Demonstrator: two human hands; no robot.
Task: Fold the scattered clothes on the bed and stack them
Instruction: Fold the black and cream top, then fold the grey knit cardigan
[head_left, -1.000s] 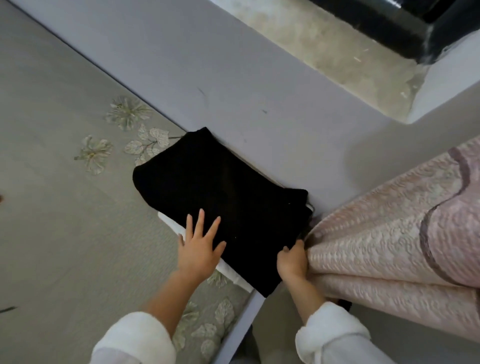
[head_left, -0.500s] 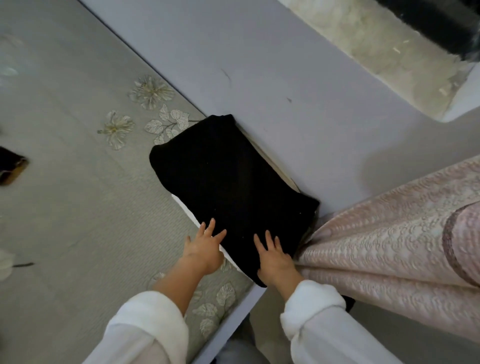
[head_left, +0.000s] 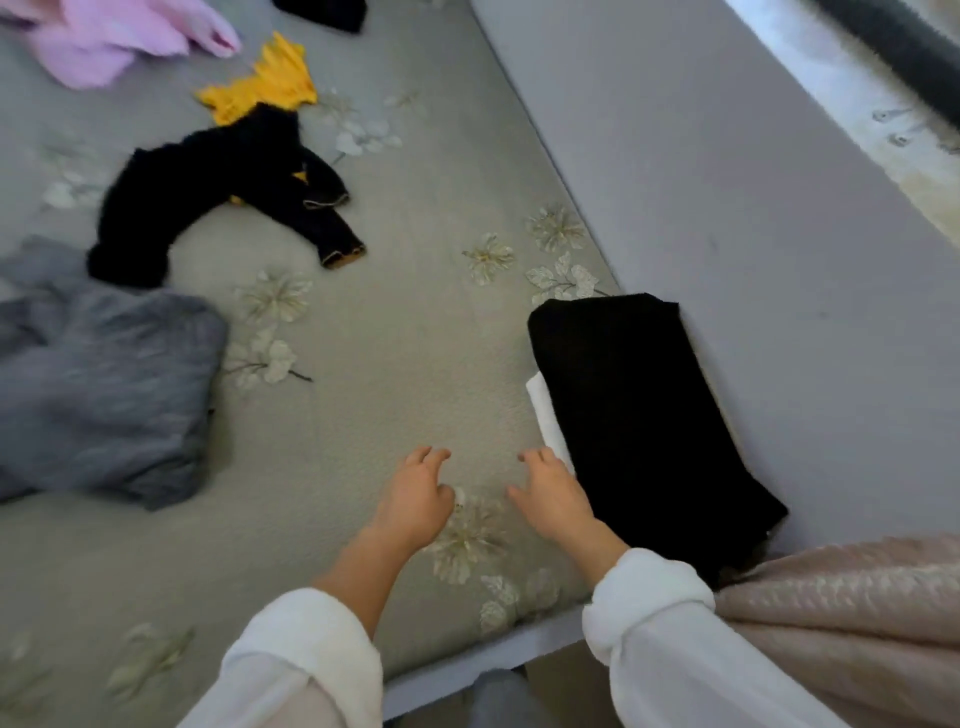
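White-sleeved left hand (head_left: 415, 501) and right hand (head_left: 555, 501) hold nothing, fingers (head_left: 432, 457) loosely curled.

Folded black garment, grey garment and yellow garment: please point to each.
Folded black garment (head_left: 639, 415), head view, middle of its top face.
Grey garment (head_left: 104, 384), head view, middle of crumpled cloth.
Yellow garment (head_left: 260, 85), head view, its visible middle.

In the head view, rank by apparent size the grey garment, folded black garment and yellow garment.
1. Grey garment and folded black garment: about alike, grey one cut by the frame edge.
2. Yellow garment: smallest, though farther away.
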